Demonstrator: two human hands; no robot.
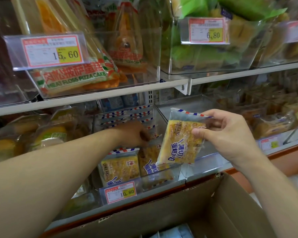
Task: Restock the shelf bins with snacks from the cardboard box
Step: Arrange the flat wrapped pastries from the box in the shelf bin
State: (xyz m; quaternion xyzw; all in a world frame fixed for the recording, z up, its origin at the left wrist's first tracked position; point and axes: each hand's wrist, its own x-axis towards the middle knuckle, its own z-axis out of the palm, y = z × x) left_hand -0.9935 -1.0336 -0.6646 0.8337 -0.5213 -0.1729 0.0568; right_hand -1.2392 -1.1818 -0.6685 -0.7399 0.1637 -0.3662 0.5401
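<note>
A: Box [162, 215] sits nearest, flaps up. The right hand [230, 134] pinches a cake pack [181, 141] by its edge, over the bin [144, 182].

B: Light, soft, slippery film; crushable, so hold the seam. Left hand [136, 134]?

A: Reaching deep into the bin, blurred; I cannot tell its grip.

Cardboard box [187, 212] sits below the shelf bin [155, 182] holding snack packets [120, 169].
</note>
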